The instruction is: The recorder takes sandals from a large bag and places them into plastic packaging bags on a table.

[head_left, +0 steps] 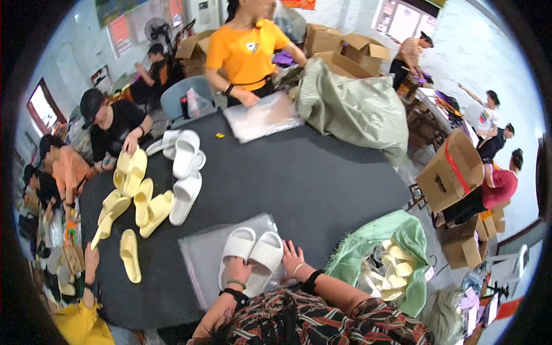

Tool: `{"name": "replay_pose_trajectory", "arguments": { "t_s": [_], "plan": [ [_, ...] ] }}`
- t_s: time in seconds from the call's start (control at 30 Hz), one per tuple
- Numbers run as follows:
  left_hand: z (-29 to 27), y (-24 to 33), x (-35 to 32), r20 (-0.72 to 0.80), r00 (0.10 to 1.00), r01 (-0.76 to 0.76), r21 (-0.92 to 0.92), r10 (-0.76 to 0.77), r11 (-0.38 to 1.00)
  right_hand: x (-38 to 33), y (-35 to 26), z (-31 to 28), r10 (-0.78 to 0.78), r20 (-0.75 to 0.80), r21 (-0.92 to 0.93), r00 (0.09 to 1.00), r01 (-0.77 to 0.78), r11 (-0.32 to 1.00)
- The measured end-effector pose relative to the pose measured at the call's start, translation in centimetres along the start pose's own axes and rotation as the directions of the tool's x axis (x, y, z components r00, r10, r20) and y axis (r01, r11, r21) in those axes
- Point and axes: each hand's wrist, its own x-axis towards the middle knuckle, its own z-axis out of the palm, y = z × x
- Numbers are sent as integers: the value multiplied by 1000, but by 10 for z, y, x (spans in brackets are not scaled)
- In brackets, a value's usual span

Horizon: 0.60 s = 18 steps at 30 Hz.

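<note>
A pair of white slippers [265, 253] lies side by side on a stack of clear plastic bags [198, 261] at the near edge of the dark table. My left hand [236, 271] is down at the left slipper, fingers closed at the inner edges of the pair; the fingertips are partly hidden below the strap. Just right of the pair, my right hand [292, 260] rests with its fingers spread and holds nothing. A dark band circles each of my wrists.
Yellow slippers [156, 213] and more white slippers [186, 198] lie on the table's left. A green sack [411, 230] of slippers stands at my right. Across the table, a person in orange touches plastic bags [264, 118] beside a grey-green sack [356, 109]. Other people sit at the left.
</note>
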Motion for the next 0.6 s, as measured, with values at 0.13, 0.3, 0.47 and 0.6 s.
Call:
{"name": "replay_pose_trajectory", "arguments": {
  "t_s": [0.13,0.3,0.47,0.6],
  "plan": [
    [10,-13,7,50,998,-32,48,30,998,2,2,8,38,-50,13,998,-37,999],
    [19,-20,7,-39,999,39,74,-37,996,-4,6,7,8,-74,33,997,-6,999],
    [5,-60,8,-129,991,41,104,-27,994,-10,9,10,-22,-129,93,991,35,995],
    [-23,-102,10,-229,965,163,142,-128,976,-13,10,5,-22,-102,117,995,34,993]
  ]
}}
